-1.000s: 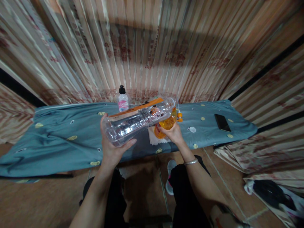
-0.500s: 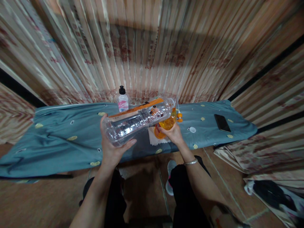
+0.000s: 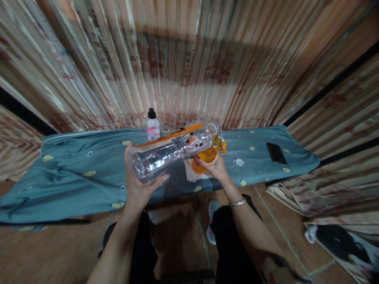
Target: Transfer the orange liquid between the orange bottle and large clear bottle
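Note:
A large clear plastic bottle [image 3: 168, 152] with an orange label lies tilted in the air, its mouth at the right. My left hand [image 3: 140, 187] is wrapped round its base end. My right hand [image 3: 215, 167] grips an orange-yellow bottle [image 3: 209, 154] below the clear bottle's mouth. The two bottle mouths seem close together; whether they touch is hard to see. Under the orange bottle lies a pale napkin [image 3: 190, 173]. An orange pump top [image 3: 223, 146] with a thin tube rests just right of it.
Behind the clear bottle stands a small bottle with a black cap [image 3: 153, 128]. On the teal cloth [image 3: 68, 169] lie a white cap [image 3: 239, 162] and a black phone [image 3: 276, 153] at the right. A striped curtain [image 3: 177, 59] hangs behind.

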### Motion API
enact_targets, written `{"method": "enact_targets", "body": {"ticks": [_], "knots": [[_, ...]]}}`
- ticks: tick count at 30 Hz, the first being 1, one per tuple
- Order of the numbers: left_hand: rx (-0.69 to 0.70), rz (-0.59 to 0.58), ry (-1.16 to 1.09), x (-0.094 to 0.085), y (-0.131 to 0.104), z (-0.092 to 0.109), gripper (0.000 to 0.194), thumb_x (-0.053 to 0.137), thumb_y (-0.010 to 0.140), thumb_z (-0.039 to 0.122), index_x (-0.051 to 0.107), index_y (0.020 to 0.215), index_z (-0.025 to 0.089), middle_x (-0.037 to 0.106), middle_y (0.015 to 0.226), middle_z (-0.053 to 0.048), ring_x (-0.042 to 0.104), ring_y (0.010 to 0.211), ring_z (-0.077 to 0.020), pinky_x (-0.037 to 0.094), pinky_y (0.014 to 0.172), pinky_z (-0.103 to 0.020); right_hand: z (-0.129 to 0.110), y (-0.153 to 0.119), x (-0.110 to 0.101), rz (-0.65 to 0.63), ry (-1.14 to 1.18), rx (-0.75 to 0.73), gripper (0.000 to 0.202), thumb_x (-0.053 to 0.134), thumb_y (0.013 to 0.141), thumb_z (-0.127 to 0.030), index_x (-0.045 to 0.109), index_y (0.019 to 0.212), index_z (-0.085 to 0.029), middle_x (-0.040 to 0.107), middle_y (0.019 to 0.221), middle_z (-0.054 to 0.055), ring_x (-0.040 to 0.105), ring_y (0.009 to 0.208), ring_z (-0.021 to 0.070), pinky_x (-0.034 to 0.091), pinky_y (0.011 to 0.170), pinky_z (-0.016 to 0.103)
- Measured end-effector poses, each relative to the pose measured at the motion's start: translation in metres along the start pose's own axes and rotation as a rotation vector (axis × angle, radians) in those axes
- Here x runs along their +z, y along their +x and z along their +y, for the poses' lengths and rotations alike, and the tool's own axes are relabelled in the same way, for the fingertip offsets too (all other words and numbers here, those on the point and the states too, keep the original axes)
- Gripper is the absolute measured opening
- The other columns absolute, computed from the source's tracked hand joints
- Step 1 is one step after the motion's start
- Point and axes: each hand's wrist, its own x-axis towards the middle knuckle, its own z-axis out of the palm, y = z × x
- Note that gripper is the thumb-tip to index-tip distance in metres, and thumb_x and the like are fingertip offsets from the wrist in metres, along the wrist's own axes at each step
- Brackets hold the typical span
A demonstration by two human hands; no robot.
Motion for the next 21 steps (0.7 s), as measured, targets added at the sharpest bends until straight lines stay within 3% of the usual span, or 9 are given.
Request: {"method": "enact_targets", "body": {"ticks": [9, 21], "knots": [[0.043, -0.026, 0.015, -0.0006, 0.0, 0.0014, 0.123, 0.103, 0.054, 0.048, 0.04, 0.159, 0.033, 0.065, 0.139, -0.009, 0.072, 0.117, -0.0299, 0.059, 0.107, -0.053, 0.0005, 0.0003, -0.0004, 0.016, -0.008, -0.025, 0.07, 0.092, 0.063, -0.048, 0.064, 0.12, -0.021, 0.08, 0.12, 0.014, 0.076, 0.112, 0.0362, 0.061, 0.1, 0.051], [-0.016, -0.006, -0.003, -0.0008, -0.0002, -0.0003, 0.131, 0.105, 0.049, 0.046, 0.038, 0.16, 0.03, 0.066, 0.139, -0.012, 0.068, 0.127, -0.0342, 0.052, 0.115, -0.058, -0.0033, -0.0009, -0.0007, 0.011, 0.009, -0.016, 0.069, 0.09, 0.064, -0.051, 0.063, 0.119, -0.021, 0.079, 0.12, 0.015, 0.076, 0.112, 0.0368, 0.06, 0.101, 0.052]]}}
